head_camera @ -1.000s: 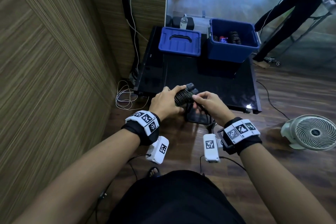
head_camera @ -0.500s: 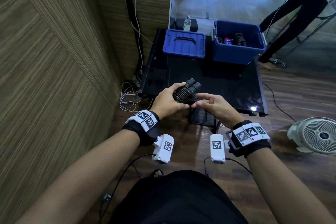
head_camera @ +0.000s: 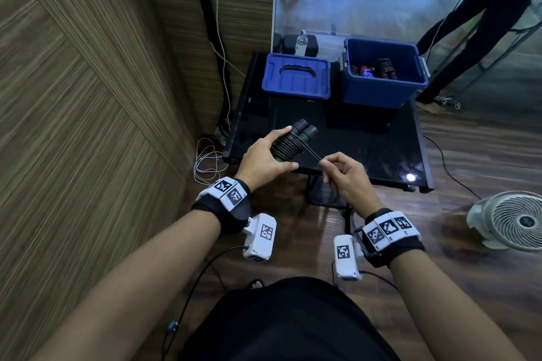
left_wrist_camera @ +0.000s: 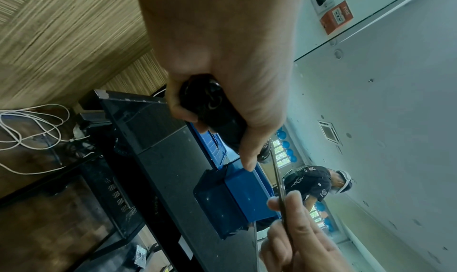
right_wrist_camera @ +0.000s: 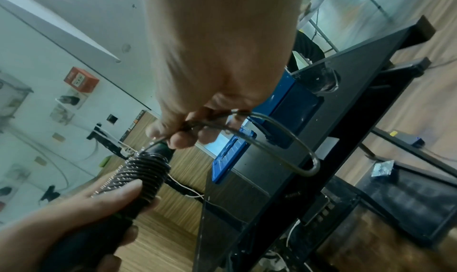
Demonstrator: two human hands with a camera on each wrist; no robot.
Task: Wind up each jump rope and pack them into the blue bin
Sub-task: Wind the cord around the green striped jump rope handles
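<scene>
Fingers of our left hand wrap the wound jump rope above the black table's near edge; our right hand pinches its loose cord end. Blue bin sits far right.

head view downward, wrist views close, all sharing table

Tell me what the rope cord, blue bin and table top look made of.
Cord: probably plastic-coated, smooth, faintly glossy, holds a springy loop. Bin: moulded plastic, matte, uniform blue. Table top: dark glass or polished stone, cannot tell which; it mirrors a light.
</scene>
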